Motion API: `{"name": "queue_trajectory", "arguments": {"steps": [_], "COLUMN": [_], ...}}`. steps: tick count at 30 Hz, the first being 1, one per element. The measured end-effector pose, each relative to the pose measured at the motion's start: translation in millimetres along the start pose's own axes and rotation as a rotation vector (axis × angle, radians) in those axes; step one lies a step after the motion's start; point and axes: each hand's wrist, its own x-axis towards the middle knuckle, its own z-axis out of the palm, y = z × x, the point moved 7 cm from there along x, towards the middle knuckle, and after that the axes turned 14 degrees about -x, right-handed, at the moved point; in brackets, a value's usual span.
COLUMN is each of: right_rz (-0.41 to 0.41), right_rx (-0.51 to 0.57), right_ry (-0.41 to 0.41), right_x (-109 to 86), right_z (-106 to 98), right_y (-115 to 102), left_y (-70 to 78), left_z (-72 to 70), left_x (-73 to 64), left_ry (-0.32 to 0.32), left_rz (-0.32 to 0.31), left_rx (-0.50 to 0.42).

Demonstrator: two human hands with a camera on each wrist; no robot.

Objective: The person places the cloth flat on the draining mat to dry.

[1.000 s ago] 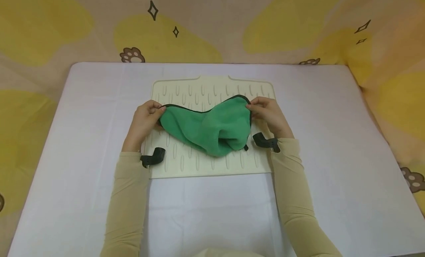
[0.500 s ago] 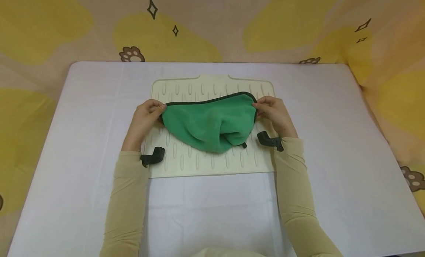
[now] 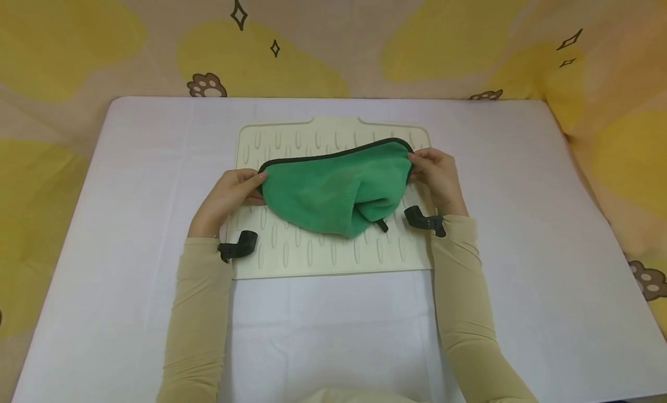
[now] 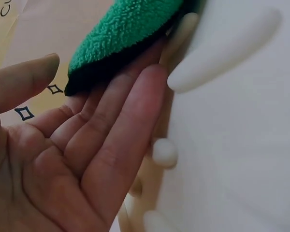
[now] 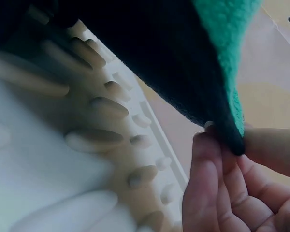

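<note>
Left hand [image 3: 226, 193]: fingers straight beneath dark-edged green terry cloth [image 3: 312, 191] at its 9 o'clock, thumb apart | right hand [image 3: 440, 177]: thumb and fingers pinching its 2 o'clock corner | cloth: over middle of cream ridged mat [image 3: 297, 266], dark tab [image 3: 383, 225] at 4 o'clock | white tablecloth [image 3: 328, 322] around mat | paw-print fabric [image 3: 359, 50] at 12 o'clock

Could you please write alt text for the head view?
A person's right grip pinches one end of a green, dark-edged cloth over a cream mat on a white table; the left grip touches the other end.
</note>
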Motion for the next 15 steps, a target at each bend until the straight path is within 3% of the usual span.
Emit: {"name": "queue_trajectory", "arguments": {"steps": [3, 5, 10, 15], "right_rz": [0.011, 0.028, 0.073, 0.034], "right_rx": [-0.014, -0.080, -0.308, -0.374], "right_ry": [-0.037, -0.090, -0.248, -0.393], "right_x": [-0.3, -1.3, -4.4, -6.6], "right_z": [1.9, 4.6, 11.0, 17.9], "right_y": [1.5, 2.4, 5.6, 5.4], "left_y": [0.0, 0.6, 3.1, 5.2], "left_z": [0.5, -0.5, -5.3, -12.9], "left_x": [-0.3, -0.8, -1.3, -2.6], "left_ry": [-0.004, 0.010, 0.073, 0.148], "left_rz": [0.002, 0.011, 0.059, 0.085], "left_rx": [-0.008, -0.016, -0.026, -0.018]}}
